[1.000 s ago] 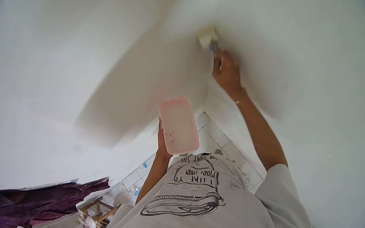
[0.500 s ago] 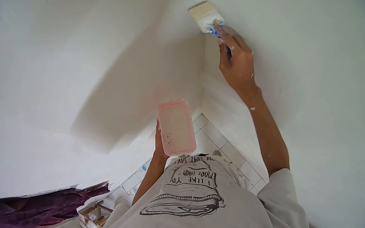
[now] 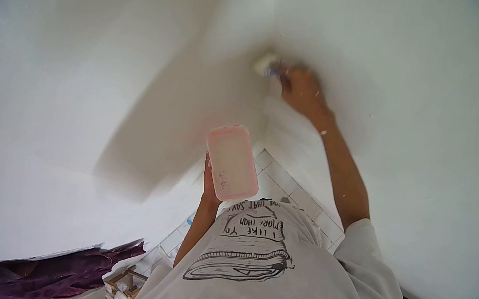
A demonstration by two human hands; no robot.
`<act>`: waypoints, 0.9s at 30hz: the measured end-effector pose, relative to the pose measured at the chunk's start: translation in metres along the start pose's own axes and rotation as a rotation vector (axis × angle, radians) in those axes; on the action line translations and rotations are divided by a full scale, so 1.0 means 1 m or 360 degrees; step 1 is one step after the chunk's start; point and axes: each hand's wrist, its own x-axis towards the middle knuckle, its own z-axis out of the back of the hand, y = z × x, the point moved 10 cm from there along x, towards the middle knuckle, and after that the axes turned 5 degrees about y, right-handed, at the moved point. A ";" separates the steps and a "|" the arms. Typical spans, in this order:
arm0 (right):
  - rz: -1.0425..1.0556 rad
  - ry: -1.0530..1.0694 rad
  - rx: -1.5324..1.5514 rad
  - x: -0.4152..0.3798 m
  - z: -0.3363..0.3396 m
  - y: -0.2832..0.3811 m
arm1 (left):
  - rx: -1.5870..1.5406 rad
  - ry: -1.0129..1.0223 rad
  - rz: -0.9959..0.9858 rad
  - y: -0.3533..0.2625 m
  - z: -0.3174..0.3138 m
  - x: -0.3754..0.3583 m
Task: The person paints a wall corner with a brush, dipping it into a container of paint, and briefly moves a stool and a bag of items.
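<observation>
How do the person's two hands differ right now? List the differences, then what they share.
The right hand is raised high at the wall corner; the left hand sits lower, close above the chest. The right hand grips a paintbrush pressed to the wall; the left hand holds a pink container clear of the wall. The right hand and brush are motion-blurred; the left hand and container look sharp. Both are bare and closed around something.

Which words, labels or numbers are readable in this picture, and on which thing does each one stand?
"I LIKE": on the T-shirt, seen upside down above a shoe drawing.
Other shirt lines, perhaps "MORE THAN" and "THAT SAY": too distorted to read surely.
Small dark marks on the pink tub in the left hand: too small to read.
Brush in the right hand: blurred, no text readable.
</observation>
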 end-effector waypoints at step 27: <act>-0.0068 -0.0791 0.0502 -0.008 0.055 -0.049 | 0.0199 0.0011 0.0390 0.021 0.022 -0.013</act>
